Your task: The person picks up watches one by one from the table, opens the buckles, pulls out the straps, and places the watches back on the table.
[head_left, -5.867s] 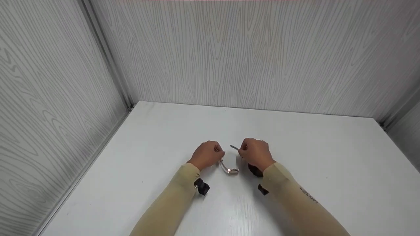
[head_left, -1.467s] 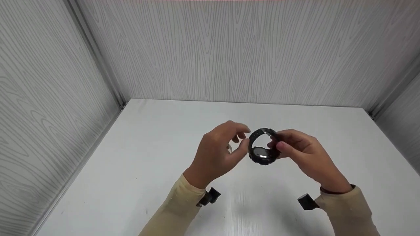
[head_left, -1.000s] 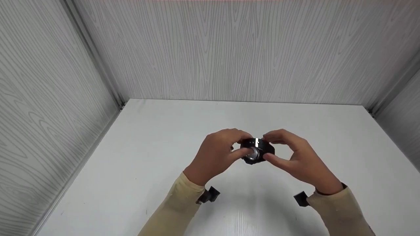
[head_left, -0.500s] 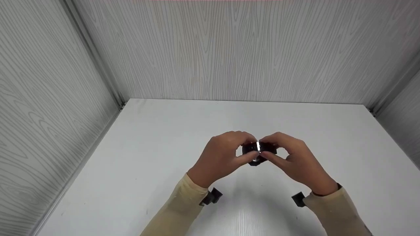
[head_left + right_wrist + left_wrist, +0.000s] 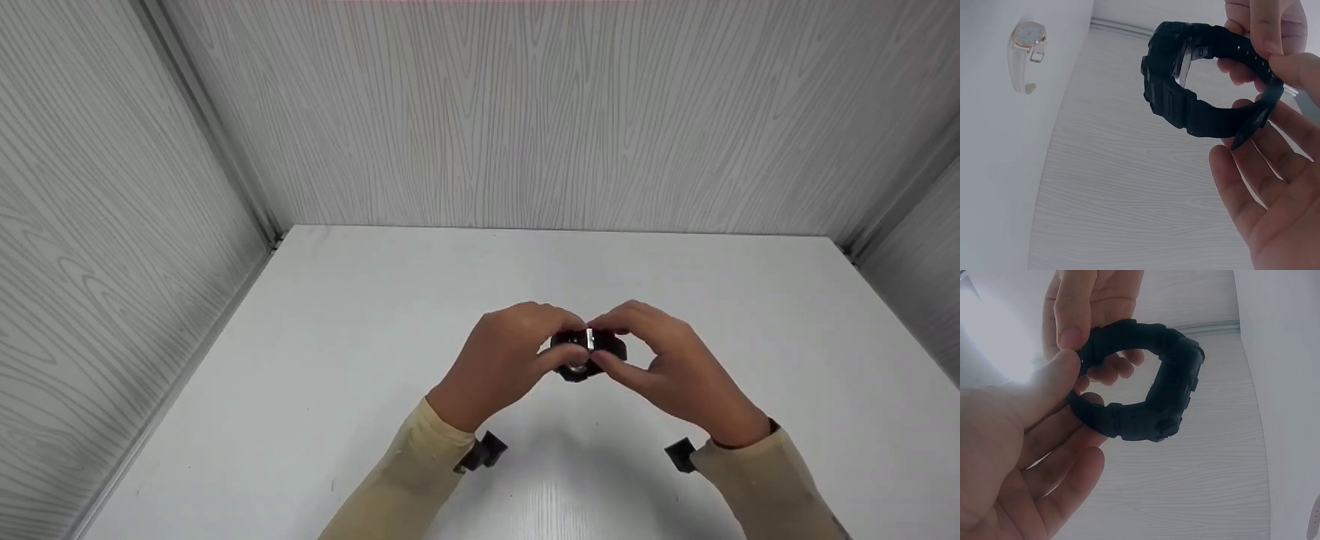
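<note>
A black wristwatch (image 5: pixel 612 345) with a chunky case is held up off the table, its strap joined into a loop. My left hand (image 5: pixel 499 360) pinches the strap on one side of the shiny buckle (image 5: pixel 590 339) between thumb and fingers. From the other side my right hand (image 5: pixel 679 371) pinches the strap, thumb tips almost meeting. In the right wrist view the strap tail hangs down past the buckle, beside the watch case (image 5: pixel 1165 84). The left wrist view shows the case (image 5: pixel 1176 382) pointing away from the fingers.
A second watch (image 5: pixel 1028 35), with a pale strap and rose-gold rim, lies on the white table (image 5: pixel 390 285); the head view hides it. Wood-grain panels (image 5: pixel 480 112) rise behind the table and at both sides. Small black wrist cameras (image 5: pixel 484 451) sit on both cuffs.
Earlier both hands held the pale-strapped watch low over the table. The black watch was then lifted in the right hand, and the left took hold too. Over the last half second, little has moved.
</note>
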`<state>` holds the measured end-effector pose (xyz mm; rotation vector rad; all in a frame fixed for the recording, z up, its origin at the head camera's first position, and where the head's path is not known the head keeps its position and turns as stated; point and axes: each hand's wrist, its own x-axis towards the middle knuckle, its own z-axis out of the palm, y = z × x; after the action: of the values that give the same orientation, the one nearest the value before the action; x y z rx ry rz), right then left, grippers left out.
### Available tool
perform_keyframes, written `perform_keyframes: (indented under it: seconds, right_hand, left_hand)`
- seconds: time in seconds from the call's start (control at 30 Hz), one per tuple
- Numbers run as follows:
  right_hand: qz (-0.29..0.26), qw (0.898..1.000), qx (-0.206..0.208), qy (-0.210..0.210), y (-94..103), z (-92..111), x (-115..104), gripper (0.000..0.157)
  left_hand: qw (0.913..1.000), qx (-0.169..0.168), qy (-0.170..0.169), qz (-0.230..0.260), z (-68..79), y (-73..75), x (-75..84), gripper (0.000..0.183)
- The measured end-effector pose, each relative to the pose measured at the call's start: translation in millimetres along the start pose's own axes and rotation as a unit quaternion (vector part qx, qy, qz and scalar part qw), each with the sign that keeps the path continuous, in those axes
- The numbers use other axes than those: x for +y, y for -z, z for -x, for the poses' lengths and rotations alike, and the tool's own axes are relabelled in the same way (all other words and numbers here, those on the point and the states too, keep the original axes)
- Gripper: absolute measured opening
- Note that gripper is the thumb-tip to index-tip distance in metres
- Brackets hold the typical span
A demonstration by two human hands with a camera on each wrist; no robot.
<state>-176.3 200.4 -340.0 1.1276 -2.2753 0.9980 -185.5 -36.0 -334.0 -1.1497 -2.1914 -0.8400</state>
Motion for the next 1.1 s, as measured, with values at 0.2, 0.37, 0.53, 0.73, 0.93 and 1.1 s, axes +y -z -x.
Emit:
perform_keyframes:
  seconds: [0.2,0.37,0.53,0.73,0.93,1.1]
  right_hand:
    - [-0.008,0.999,0.008,-0.039,2.4,0.3,0.3,0.032]
    - [-0.017,0.999,0.02,-0.042,0.5,0.0,1.5,0.032]
    - [-0.007,1.0,0.023,-0.014,-1.2,1.0,1.4,0.035]
    - [-0.015,1.0,0.001,-0.007,-0.9,0.4,1.3,0.031]
    - [-0.039,0.998,-0.016,-0.039,3.3,1.1,2.9,0.03]
    - [-0.059,0.998,-0.012,-0.033,5.5,0.9,1.9,0.027]
  left_hand:
    - [0.9992,-0.006,0.034,0.02,-0.7,0.9,0.6,0.02]
    - [0.9986,-0.014,0.042,0.028,-0.9,2.1,0.4,0.017]
    - [0.9985,-0.033,0.033,0.029,-0.6,2.3,1.1,0.024]
    - [0.9978,-0.041,0.034,0.04,-0.9,0.9,0.8,0.022]
    - [0.9963,-0.04,0.032,0.069,-2.7,2.3,0.1,0.014]
    - [0.995,-0.051,0.043,0.074,-3.0,3.8,0.4,0.011]
